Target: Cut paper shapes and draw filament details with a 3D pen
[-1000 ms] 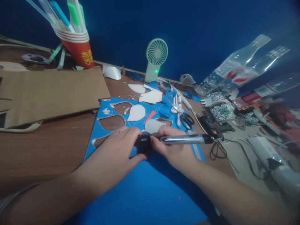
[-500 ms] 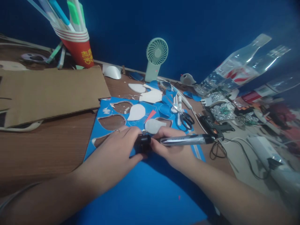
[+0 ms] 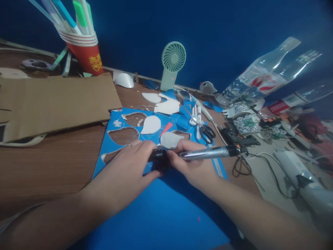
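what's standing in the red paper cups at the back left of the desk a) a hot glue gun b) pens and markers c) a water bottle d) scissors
b, the stacked red paper cups hold pens and markers sticking up out of the rim, while the scissors and glue gun lie flat on the desk to the right and the water bottle leans further right.

Both hands met over the blue sheet [image 3: 156, 208]. The left hand [image 3: 127, 166] gripped the black cap [image 3: 159, 157] while the right hand [image 3: 194, 165] held the silver marker [image 3: 208, 152]; scissors [image 3: 205, 130] lay nearby
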`<state>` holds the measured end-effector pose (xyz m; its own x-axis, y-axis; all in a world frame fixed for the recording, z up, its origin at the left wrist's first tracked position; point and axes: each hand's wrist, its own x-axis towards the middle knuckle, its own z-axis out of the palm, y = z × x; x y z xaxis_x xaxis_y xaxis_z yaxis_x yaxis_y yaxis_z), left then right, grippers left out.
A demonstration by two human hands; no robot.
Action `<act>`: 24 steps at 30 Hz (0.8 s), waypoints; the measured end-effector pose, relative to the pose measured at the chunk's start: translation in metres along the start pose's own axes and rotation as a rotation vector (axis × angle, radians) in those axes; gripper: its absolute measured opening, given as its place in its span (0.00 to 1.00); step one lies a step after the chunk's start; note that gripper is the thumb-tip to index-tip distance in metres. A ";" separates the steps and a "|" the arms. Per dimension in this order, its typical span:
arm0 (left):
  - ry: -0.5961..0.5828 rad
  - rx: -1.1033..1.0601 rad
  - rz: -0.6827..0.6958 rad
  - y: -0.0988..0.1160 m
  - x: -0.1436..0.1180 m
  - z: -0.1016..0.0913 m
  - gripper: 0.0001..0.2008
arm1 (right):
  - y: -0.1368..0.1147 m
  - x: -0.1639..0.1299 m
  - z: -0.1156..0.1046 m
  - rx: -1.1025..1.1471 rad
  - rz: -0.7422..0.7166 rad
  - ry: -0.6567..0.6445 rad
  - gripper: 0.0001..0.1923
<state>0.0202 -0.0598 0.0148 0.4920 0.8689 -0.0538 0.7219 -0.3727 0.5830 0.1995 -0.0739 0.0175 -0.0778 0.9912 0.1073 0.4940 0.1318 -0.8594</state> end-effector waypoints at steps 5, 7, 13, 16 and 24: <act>-0.013 0.019 0.008 0.001 0.000 0.000 0.11 | -0.002 0.000 0.000 0.039 0.014 -0.042 0.12; -0.008 0.024 0.010 0.001 0.000 -0.001 0.11 | -0.003 0.000 0.000 0.046 0.007 -0.051 0.11; -0.025 0.025 0.001 0.001 0.001 -0.001 0.11 | -0.002 -0.001 0.000 0.015 -0.012 -0.022 0.13; -0.015 0.041 -0.005 0.001 0.001 0.000 0.12 | -0.001 -0.001 0.000 0.011 -0.020 0.008 0.14; 0.011 0.034 0.009 -0.002 0.001 0.002 0.16 | -0.005 0.001 -0.001 0.089 0.019 0.058 0.15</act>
<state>0.0200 -0.0593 0.0121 0.4935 0.8688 -0.0395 0.7335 -0.3914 0.5557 0.1985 -0.0735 0.0222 -0.0175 0.9930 0.1171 0.4155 0.1137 -0.9024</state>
